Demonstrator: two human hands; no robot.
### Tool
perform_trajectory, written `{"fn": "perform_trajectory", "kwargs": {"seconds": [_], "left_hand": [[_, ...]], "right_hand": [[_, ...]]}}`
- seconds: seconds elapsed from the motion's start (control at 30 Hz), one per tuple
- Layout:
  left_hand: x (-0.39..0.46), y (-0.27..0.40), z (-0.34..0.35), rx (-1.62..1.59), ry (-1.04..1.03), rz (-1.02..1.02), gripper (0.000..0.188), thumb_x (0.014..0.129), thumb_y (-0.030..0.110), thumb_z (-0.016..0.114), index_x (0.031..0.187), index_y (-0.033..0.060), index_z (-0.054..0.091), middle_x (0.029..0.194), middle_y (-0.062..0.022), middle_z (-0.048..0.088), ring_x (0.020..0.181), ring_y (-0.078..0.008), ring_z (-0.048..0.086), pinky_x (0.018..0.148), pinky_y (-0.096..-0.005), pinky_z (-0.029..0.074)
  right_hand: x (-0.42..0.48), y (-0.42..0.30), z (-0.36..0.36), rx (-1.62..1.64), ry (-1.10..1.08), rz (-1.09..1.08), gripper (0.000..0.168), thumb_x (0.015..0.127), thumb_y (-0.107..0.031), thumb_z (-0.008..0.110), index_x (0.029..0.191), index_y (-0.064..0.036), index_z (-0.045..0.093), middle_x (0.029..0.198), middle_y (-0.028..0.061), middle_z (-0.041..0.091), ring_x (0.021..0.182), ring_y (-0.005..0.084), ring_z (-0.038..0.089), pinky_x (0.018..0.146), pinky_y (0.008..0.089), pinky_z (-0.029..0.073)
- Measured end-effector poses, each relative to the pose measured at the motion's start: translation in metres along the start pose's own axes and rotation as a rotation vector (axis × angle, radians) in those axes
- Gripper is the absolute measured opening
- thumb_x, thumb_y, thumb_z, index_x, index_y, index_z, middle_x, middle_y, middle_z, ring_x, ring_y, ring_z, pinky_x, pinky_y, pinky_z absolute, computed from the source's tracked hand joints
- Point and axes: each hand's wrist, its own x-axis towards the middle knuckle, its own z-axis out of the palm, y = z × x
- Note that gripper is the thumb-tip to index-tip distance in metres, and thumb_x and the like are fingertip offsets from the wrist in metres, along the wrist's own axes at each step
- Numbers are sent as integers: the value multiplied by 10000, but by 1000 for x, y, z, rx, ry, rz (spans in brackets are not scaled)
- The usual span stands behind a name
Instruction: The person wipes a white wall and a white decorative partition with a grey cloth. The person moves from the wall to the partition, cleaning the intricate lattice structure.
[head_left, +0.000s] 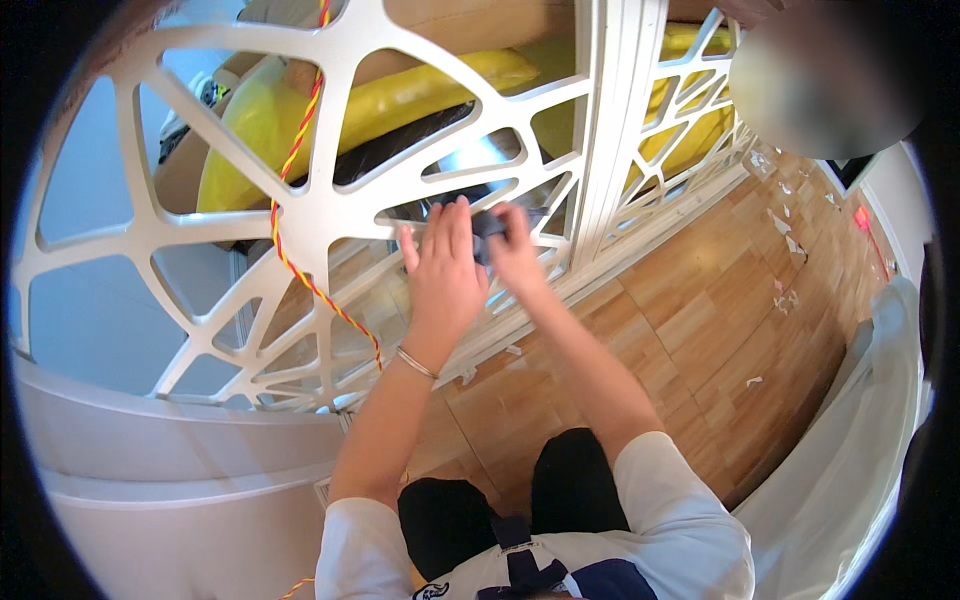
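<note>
A white lattice partition with curved cut-outs stands in front of me. My left hand lies against it with the fingers straight and slightly spread, a thin bangle at the wrist. What sits under that palm is hidden. Just right of it, my right hand grips a small dark grey object, too blurred to name more exactly. The object lies between both hands, close to the lattice bars. A twisted red and yellow cord hangs down the lattice, left of my hands.
Behind the lattice lie long yellow inflated shapes and brown cardboard. A white post separates a second lattice panel. White scraps litter the wood-look floor. White fabric borders the right side.
</note>
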Motion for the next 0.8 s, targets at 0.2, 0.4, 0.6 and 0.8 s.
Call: {"fn": "perform_trajectory", "kwargs": {"seconds": [0.2,0.4,0.6,0.8], "left_hand": [[11,-19,11,155,-106,173,793,713,241,732,1415,62,409,1132,-169,574,1047,-292,538,1027,-454,308],[12,-5,16,176,-136,38,809,676,295,773,1363,16,451,1101,-152,556,1028,-295,521,992,-428,319],[16,1,24,206,-85,2,748,684,297,772,1312,8,487,1036,-134,553,982,-290,519,979,-426,326],[17,4,30,253,-10,-51,663,702,314,758,1247,8,536,966,-112,550,930,-286,520,971,-421,331]], "right_hand": [[-7,49,4,-206,-124,-231,315,729,51,563,1026,-48,524,1034,202,608,974,403,575,856,425,480],[8,85,-69,-773,-374,-493,266,705,5,609,958,-53,551,1110,156,628,1114,355,568,1014,448,413],[71,54,-117,-1265,-522,-938,162,801,-143,556,960,-117,573,1148,76,634,1181,257,543,1109,449,325],[64,39,-105,-1282,-381,-691,359,808,-140,552,1162,-100,601,1198,75,609,1212,254,493,1123,444,296]]}}
